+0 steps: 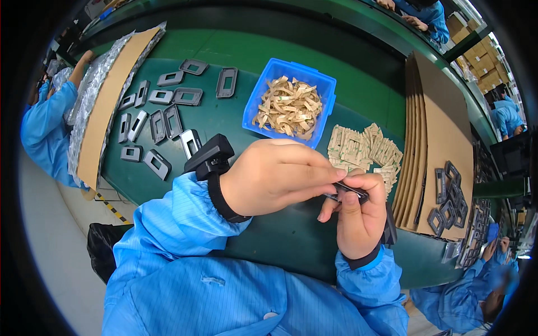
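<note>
A small dark plastic frame (359, 194) is between my two hands, mostly hidden by the fingers. My right hand (361, 215) is closed on it, thumb on the near side and index finger curled over the top. My left hand (280, 175) reaches across from the left, its fingers pressed together and their tips at the frame's edge; its thumb is hidden. Just beyond the hands lie many beige paper-backed strips (358, 147) in fanned piles. Behind them a blue plastic bin (252, 106) holds a heap of curled beige peeled strips (288, 106).
Several grey and black rectangular frames (188, 96) are spread over the green table (263, 246) at left. Cardboard with bubble wrap (112, 101) borders them. Upright cardboard sheets (417, 145) stand at right, beside more stacked dark frames (450, 196). Co-workers in blue (50, 129) sit around.
</note>
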A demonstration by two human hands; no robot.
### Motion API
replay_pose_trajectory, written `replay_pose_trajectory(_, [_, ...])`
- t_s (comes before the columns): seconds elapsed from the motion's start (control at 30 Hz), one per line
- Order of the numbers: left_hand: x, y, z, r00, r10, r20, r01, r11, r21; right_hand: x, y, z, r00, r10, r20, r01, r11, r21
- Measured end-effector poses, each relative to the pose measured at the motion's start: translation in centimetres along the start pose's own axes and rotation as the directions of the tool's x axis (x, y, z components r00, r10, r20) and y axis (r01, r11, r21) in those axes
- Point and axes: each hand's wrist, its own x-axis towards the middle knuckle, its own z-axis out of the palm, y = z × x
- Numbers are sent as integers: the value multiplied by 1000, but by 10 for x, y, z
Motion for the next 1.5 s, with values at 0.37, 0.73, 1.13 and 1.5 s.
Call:
replay_pose_trajectory(0.37, [-4, 1, 2, 985, -166, 46, 170, 893, -417, -2, -3, 1, 998, -47, 41, 48, 999, -25])
replay_pose_trajectory(0.73, [-9, -1, 3, 999, 26, -20, -30, 974, -227, -6, -3, 2, 996, -63, 65, 63, 998, 8])
replay_pose_trajectory(1.13, [-8, -1, 6, 999, 1, -40, -12, 965, -263, -7, 0, 2, 997, -54, 50, 53, 998, 28])
replay_pose_trajectory(1.5, [-10, 4, 10, 997, -62, -42, 50, 967, -249, -6, -1, 3, 1000, -20, 23, 19, 1000, 11])
